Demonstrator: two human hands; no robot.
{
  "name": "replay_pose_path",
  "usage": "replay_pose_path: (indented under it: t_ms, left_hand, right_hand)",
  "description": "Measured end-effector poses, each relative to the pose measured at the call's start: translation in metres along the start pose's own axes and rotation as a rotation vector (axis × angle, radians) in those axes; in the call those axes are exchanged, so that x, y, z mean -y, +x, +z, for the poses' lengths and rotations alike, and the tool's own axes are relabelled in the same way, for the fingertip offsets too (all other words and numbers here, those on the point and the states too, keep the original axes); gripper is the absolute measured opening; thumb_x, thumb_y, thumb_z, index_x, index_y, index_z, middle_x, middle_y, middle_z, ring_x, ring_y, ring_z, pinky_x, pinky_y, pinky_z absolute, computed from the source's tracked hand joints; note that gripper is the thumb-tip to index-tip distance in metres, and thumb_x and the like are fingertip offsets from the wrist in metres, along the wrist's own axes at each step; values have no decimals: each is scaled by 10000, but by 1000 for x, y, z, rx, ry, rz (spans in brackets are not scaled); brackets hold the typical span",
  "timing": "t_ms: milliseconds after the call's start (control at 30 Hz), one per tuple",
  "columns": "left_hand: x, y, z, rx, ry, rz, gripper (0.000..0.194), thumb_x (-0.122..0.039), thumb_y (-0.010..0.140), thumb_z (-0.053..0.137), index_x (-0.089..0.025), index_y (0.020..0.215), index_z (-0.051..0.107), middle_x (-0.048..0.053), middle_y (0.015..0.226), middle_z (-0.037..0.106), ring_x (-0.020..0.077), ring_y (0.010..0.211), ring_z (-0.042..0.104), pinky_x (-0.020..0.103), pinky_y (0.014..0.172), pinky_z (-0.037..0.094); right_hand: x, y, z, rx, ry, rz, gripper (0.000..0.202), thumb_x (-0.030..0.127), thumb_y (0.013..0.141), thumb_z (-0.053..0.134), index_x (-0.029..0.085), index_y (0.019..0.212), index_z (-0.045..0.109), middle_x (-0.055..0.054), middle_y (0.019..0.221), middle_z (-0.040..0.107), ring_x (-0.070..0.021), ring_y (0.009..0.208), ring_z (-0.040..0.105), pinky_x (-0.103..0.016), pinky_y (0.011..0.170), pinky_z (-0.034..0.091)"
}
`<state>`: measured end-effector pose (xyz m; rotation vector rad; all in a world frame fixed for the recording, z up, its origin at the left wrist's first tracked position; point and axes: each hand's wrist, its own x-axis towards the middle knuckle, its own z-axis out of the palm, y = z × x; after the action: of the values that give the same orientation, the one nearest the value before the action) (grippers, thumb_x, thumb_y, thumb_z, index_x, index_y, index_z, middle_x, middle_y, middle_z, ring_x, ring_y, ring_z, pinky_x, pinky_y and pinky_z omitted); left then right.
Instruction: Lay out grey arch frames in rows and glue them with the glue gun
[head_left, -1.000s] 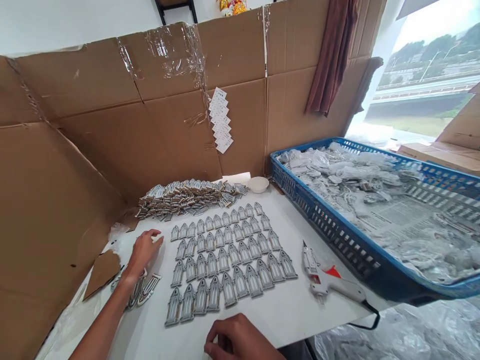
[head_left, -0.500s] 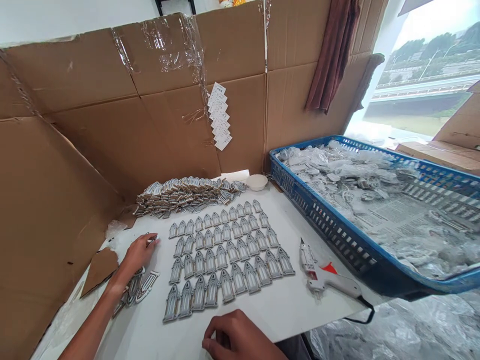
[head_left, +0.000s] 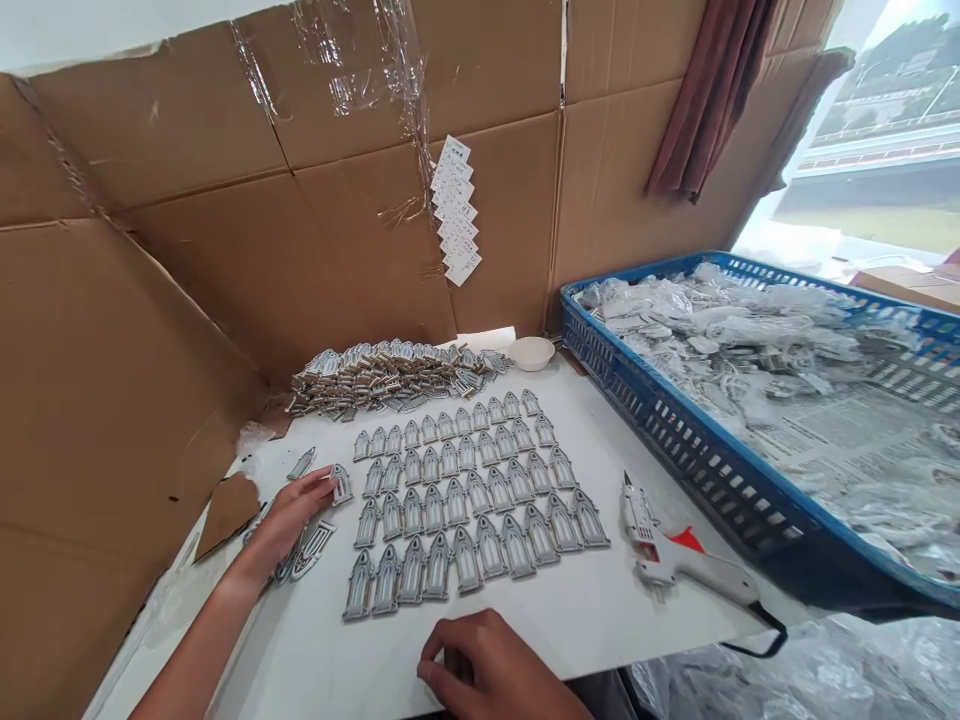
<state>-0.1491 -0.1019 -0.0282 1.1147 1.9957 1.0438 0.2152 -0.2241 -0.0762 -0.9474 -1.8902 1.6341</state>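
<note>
Between the fingertips of my left hand (head_left: 304,505) is a small grey arched window-shaped piece (head_left: 341,485), held at the left side of the laid-out rows. Several similar arched pieces (head_left: 466,560) lie in four rows on the white table, tips pointing away from me. A loose arched piece (head_left: 302,462) lies just beyond my left hand. Under and beside my left wrist are larger grey frame-like pieces (head_left: 311,550), partly covered. My right hand (head_left: 487,665) rests at the table's near edge, fingers curled in, with nothing visible in it.
A heap of grey pieces (head_left: 390,375) lies at the back beside a white bowl (head_left: 532,353). A glue gun (head_left: 660,560) with a red trigger lies at right. Beyond it, a blue crate (head_left: 675,440) holds plastic-wrapped parts. Cardboard walls (head_left: 337,250) enclose the back and left.
My left hand has shifted right towards the rows, and an arched piece now shows in its fingers. A loose piece beyond it has come into sight. My right hand stays put; the view has turned slightly.
</note>
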Motion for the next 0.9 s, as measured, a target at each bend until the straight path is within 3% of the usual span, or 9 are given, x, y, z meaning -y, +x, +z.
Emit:
replay_pose_path:
  t_ms: [67, 167, 300, 467, 633, 767, 900]
  left_hand:
    - [4, 4, 3, 46, 88, 62, 764, -713, 589, 901, -174, 1116, 777, 114, 974, 814, 240, 856, 767, 314, 746, 641]
    - [5, 13, 10, 25, 180, 112, 837, -780, 542, 849, -155, 1092, 770, 129, 917, 809, 263, 826, 757, 328, 698, 614]
    - [0, 17, 18, 29, 242, 139, 815, -781, 571, 790, -149, 1084, 767, 162, 985, 822, 277, 838, 768, 336, 703, 607]
    - [-8, 9, 20, 26, 346, 190, 721, -762, 655, 741, -193, 1094, 791, 133, 1089, 836, 285, 876, 774, 330, 737, 586]
    - [-7, -8, 2, -13, 446, 208, 684, -772, 730, 679, -212, 1109, 786, 119, 1068, 834, 293, 884, 770, 340, 735, 582]
    - [5, -39, -22, 35, 549, 235, 656, -785, 758, 662, -227, 1073, 803, 112, 1116, 819, 295, 924, 765, 381, 829, 603]
    - [21, -67, -35, 70, 679, 264, 605, -687, 779, 708, -231, 1164, 809, 130, 1181, 807, 337, 1053, 739, 443, 914, 601]
  right_hand:
    - [0, 0, 0, -8, -10, 4, 185, 318, 978, 692, 240, 1039, 849, -20, 853, 755, -179, 864, 675, -223, 802, 448]
    - [-2, 1, 1, -1, 7, 5, 183, 305, 977, 686, 239, 1025, 849, -7, 807, 741, -163, 795, 662, -216, 755, 439]
    - [-6, 1, 3, -9, -1, -13, 169, 289, 968, 697, 241, 1027, 848, -3, 813, 743, -161, 805, 662, -216, 762, 435]
    - [-4, 0, 1, -19, -19, -4, 192, 297, 979, 689, 230, 1061, 849, -17, 848, 757, -170, 839, 670, -217, 781, 441]
    - [0, -4, -1, -25, -35, 5, 203, 326, 997, 671, 231, 1058, 840, -35, 873, 761, -202, 929, 689, -229, 811, 449]
    - [-2, -6, 0, 8, -32, 16, 235, 351, 1031, 623, 230, 1065, 822, -47, 904, 761, -207, 906, 697, -236, 769, 452]
    - [-5, -6, 3, 18, -35, -15, 217, 334, 1040, 619, 230, 1046, 810, -34, 886, 761, -189, 848, 687, -241, 765, 439]
